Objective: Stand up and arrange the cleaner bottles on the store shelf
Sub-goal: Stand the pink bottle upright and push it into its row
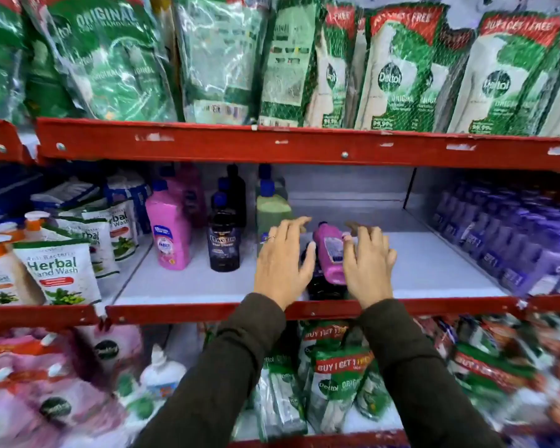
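Three bottles upright: pink (170, 234), black (223, 240), green (272, 210). Two lying (pink (330, 250) over dark (320, 282)), flanked by left hand (280, 258), right hand (367, 263), fingers spread, gripping nothing.

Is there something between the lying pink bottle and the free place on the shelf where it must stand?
Nothing visible. The pink bottle lies between both hands, partly over a dark bottle. The white shelf to its right is bare as far as the purple packs.

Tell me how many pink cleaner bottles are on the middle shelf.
3 clearly visible: one standing pink bottle at the front left, a darker pink bottle standing behind it, and one lying pink bottle between the two hands. More may be hidden behind.
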Demonstrator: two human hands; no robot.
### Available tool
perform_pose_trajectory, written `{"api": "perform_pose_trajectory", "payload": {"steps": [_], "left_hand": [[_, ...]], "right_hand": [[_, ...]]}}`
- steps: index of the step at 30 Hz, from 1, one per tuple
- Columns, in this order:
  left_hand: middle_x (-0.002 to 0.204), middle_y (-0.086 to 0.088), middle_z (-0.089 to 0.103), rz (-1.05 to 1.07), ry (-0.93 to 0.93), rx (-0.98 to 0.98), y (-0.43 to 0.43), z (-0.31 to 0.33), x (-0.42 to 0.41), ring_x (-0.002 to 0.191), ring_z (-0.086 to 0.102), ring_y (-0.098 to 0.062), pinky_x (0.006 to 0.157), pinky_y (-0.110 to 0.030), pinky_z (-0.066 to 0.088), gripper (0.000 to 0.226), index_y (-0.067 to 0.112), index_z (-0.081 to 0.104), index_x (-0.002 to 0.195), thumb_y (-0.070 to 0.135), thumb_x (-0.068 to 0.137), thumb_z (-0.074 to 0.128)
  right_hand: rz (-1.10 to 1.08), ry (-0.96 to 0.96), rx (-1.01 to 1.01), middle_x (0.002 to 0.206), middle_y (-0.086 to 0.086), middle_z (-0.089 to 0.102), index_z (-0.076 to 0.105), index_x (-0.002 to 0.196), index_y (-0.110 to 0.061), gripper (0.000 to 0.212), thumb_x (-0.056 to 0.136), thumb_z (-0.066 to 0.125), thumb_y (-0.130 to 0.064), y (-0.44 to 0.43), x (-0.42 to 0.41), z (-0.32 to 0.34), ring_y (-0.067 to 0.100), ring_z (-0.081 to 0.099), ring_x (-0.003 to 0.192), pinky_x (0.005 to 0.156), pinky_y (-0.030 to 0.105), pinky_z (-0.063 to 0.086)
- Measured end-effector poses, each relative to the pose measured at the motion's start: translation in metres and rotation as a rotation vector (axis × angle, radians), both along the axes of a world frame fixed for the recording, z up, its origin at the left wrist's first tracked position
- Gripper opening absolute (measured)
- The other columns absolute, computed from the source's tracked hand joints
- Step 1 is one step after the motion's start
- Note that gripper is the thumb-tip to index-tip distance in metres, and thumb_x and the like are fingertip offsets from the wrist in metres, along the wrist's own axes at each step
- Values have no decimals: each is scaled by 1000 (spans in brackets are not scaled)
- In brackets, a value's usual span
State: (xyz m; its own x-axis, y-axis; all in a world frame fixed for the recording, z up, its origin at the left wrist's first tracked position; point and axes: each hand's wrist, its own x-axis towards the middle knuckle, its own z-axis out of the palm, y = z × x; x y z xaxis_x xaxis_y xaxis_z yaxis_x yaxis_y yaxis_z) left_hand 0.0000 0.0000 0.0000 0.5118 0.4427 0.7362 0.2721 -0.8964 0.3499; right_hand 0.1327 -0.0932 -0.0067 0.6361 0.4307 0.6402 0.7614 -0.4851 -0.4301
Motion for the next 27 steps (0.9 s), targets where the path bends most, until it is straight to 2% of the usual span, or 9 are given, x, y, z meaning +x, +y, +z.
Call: {"api": "perform_pose_trajectory", "payload": {"steps": [2,5,9,13,17,19,21,25,27], "left_hand": [[123,-10,54,-26,86,-192,3,-5,21,114,54,-30,95,-43,46,44,15,45,133,40,97,42],[139,-20,51,13,282,-494,13,-10,52,127,50,-36,104,-42,44,48,10,51,133,41,98,44],[124,-23,63,-11,403,-729,21,-14,79,112,60,-37,98,-38,49,50,5,66,115,46,98,42],[122,-17,69,-39,329,-874,25,-20,93,110,64,-34,99,-39,51,45,7,69,115,43,95,52],[121,-14,71,-54,175,-961,23,-29,96,107,67,-32,97,-40,54,40,11,69,118,38,90,62],[121,-15,70,-89,46,-1064,20,-32,96,108,68,-31,98,-44,54,40,9,66,121,29,87,69],[122,-16,69,-151,-61,-1147,15,-33,93,109,67,-31,99,-47,54,41,5,64,122,18,84,73],[125,-15,67,-269,-212,-1158,4,-27,70,112,66,-28,99,-50,53,43,4,61,122,6,81,74],[129,-15,65,-313,-246,-1114,1,-23,51,111,65,-29,98,-49,54,48,4,57,126,3,81,73]], "right_hand": [[-48,155,-121,123,18,54,63,115,-10,35,98,40,-30,6,16,-4,37,47,119,96,46,35],[-56,373,-312,132,21,51,59,130,-18,44,99,36,-38,14,40,-10,40,44,126,104,45,32],[12,505,-429,135,21,55,53,137,-21,57,97,34,-55,24,57,-18,38,50,126,107,45,34],[137,588,-266,125,20,67,66,123,-10,51,95,51,-50,24,65,-20,36,62,112,91,32,46],[191,713,-91,123,18,70,69,122,-6,50,88,66,-43,16,70,-21,34,65,111,96,36,51],[225,787,20,123,16,70,67,124,-4,50,86,72,-37,11,69,-22,31,67,110,96,35,52],[265,844,154,125,16,70,64,127,-2,53,83,77,-27,4,66,-22,30,68,111,99,39,53],[403,986,398,124,20,68,60,127,2,54,77,80,-5,-10,51,-19,34,69,110,89,43,59],[468,982,444,120,16,70,60,127,0,56,74,81,0,-14,38,-15,29,70,105,82,35,63]]}}
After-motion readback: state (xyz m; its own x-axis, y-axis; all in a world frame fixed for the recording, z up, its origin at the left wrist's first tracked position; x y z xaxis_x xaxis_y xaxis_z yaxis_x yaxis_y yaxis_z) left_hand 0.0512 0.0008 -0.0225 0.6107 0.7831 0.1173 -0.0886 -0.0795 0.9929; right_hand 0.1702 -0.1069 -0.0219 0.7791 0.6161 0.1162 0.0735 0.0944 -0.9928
